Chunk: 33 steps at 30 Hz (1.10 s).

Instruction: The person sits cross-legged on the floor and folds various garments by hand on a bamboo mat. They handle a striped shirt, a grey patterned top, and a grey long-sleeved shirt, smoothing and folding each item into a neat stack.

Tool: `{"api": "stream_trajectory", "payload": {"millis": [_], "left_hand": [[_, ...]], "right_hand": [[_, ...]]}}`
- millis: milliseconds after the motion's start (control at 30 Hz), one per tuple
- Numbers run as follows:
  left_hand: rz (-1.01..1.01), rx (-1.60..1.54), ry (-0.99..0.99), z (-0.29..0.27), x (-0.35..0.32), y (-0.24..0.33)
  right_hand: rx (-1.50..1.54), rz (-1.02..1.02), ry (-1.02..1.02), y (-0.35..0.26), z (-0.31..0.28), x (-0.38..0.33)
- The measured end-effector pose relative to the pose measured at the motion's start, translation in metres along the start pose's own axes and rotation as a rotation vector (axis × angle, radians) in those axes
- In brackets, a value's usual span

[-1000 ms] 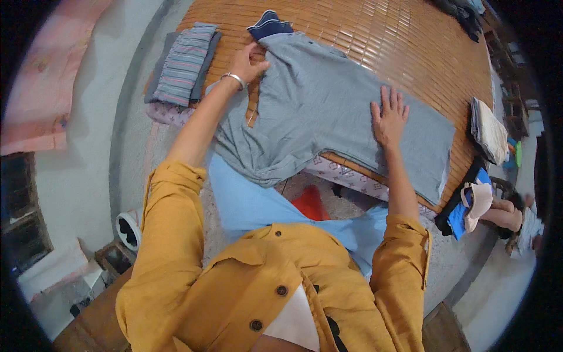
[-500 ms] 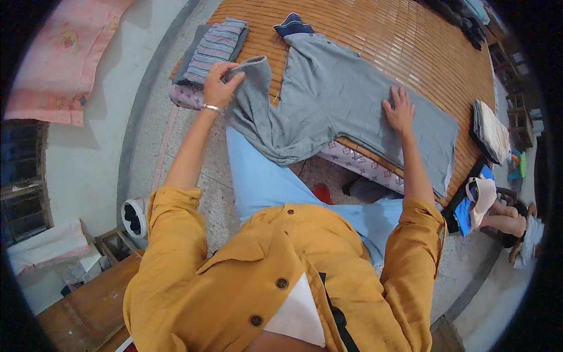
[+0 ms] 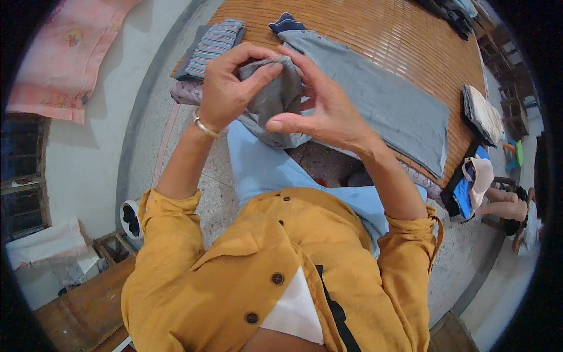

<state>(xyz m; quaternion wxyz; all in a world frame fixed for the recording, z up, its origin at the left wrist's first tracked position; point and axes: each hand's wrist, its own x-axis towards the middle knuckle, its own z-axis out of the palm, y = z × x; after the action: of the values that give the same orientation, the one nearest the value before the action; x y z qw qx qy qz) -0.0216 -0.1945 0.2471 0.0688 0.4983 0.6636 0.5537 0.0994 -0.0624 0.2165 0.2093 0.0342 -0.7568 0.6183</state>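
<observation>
A grey polo shirt (image 3: 375, 97) with a dark striped collar (image 3: 287, 24) lies folded lengthwise along the mat-covered bed (image 3: 352, 26). Its near sleeve (image 3: 271, 97) is lifted over my lap, and my left hand (image 3: 226, 88) pinches the cuff edge between thumb and fingers. Curving around the sleeve's right side is my right hand (image 3: 331, 114); its fingertips touch the cuff at the top while the thumb stands well apart from them. The lower part of the sleeve hangs over my light blue trousers (image 3: 258, 167), partly hidden by my hands.
Folded striped clothes (image 3: 214, 47) are stacked at the bed's left corner. Another folded pile (image 3: 482, 114) sits at the right edge, near blue and beige garments (image 3: 472, 182). A person (image 3: 510, 208) is at the far right. A white shoe (image 3: 132, 218) is at left.
My right hand has left the shirt's body and come across to the sleeve. My left hand has moved right and nearer, raising the cuff. The shirt's near edge now lies straighter.
</observation>
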Motion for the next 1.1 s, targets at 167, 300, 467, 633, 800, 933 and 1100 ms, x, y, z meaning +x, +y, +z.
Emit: {"api": "stream_trajectory", "payload": {"millis": [167, 300, 467, 633, 800, 933, 1100], "left_hand": [[0.054, -0.405, -0.038, 0.015, 0.003, 0.006], [0.011, -0.425, -0.022, 0.007, 0.011, -0.049], [-0.165, -0.111, -0.203, 0.025, 0.006, -0.160], [-0.759, -0.201, -0.471, 0.055, 0.015, -0.154], [-0.760, -0.046, -0.499, 0.080, 0.030, -0.228], [-0.322, 0.270, -0.970, 0.094, 0.044, -0.252], [-0.264, 0.259, -0.773, 0.092, 0.038, -0.266]], "right_hand": [[-0.025, -0.034, 0.084, -0.006, -0.002, 0.003], [0.042, -0.082, 0.121, -0.022, -0.016, 0.000], [0.139, -0.154, 0.192, -0.046, -0.024, 0.006], [0.001, -0.180, 0.602, -0.027, -0.103, 0.010], [0.329, -0.081, 1.134, 0.041, -0.207, -0.054], [0.031, 0.730, 1.375, 0.154, -0.247, -0.180], [-0.077, 0.596, 1.559, 0.188, -0.226, -0.221]]}}
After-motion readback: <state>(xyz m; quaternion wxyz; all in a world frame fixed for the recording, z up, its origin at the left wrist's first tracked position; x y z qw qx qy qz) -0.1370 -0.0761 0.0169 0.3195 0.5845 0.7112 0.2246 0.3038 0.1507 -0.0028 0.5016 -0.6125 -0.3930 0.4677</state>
